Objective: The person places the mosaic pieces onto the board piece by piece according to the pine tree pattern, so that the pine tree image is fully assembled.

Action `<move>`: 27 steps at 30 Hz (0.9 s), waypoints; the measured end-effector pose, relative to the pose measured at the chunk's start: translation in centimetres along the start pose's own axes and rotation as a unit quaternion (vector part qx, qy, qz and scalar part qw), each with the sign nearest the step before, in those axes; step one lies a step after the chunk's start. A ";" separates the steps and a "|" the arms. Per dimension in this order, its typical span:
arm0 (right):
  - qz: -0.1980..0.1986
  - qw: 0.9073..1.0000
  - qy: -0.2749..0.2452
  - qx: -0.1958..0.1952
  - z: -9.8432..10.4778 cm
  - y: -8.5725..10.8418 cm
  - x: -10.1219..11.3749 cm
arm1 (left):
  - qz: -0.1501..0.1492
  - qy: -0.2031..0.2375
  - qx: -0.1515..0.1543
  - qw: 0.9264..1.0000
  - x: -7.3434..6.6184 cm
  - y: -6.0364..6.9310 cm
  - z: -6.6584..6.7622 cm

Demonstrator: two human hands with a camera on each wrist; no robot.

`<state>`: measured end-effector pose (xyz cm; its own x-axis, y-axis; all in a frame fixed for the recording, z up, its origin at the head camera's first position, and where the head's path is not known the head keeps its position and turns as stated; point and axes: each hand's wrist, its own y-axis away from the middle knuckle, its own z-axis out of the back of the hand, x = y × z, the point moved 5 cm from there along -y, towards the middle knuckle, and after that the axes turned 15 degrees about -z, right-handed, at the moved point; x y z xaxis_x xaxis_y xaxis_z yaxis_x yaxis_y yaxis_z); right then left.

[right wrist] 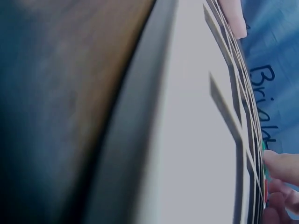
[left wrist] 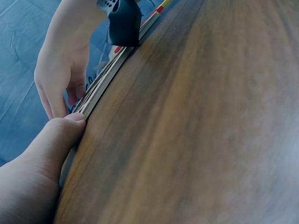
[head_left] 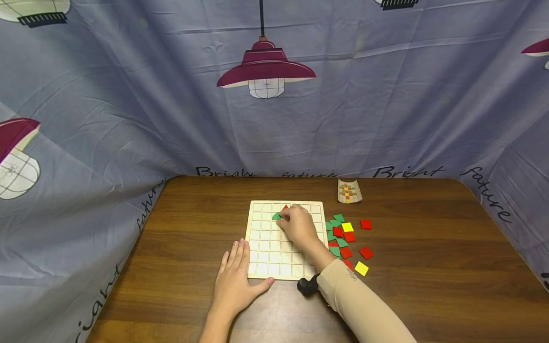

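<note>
A pale gridded board [head_left: 269, 257] lies flat on the table. My left hand [head_left: 233, 283] rests at its lower left corner, fingers extended along the left edge and thumb at the front edge. In the left wrist view the left thumb [left wrist: 51, 140] meets the board's edge. My right hand [head_left: 298, 226] reaches over the board's upper half. Its thumb and index fingertip are at a green leaf-shaped tile [head_left: 276, 216], pinching it at the grid. Just behind the fingers shows a red tile [head_left: 285, 207], partly hidden. In the right wrist view the right fingers [right wrist: 282, 165] are at the far right edge.
Loose green, red and yellow tiles, such as a yellow tile [head_left: 361, 268] and a red tile [head_left: 366, 224], lie right of the board, some overlapping. A curved pattern card [head_left: 349, 191] stands at the back. A black device [head_left: 307, 287] is at the right wrist. Printed curtains [head_left: 274, 133] surround the table.
</note>
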<state>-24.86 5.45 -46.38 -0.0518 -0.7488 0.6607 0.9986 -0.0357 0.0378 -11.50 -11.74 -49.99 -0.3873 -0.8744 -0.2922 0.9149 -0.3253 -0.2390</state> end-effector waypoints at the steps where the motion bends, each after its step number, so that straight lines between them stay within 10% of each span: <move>1: 0.004 1.000 -0.003 -0.001 0.2 0.1 0.0 | 0.000 0.000 0.000 1.000 0.0 0.0 0.0; 13: 0.000 0.999 0.035 0.018 5.3 1.2 -2.2 | 0.000 0.004 0.004 1.000 0.0 0.0 0.0; 27: -0.020 0.996 0.080 0.040 13.2 1.4 -12.9 | -0.005 0.001 -0.003 1.000 0.0 0.1 -0.1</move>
<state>-22.84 23.78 -44.99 -0.0841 -0.8440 0.5297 0.9918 -0.0195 0.1264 -11.43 -11.73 -50.10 -0.3963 -0.8704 -0.2921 0.9104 -0.3314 -0.2475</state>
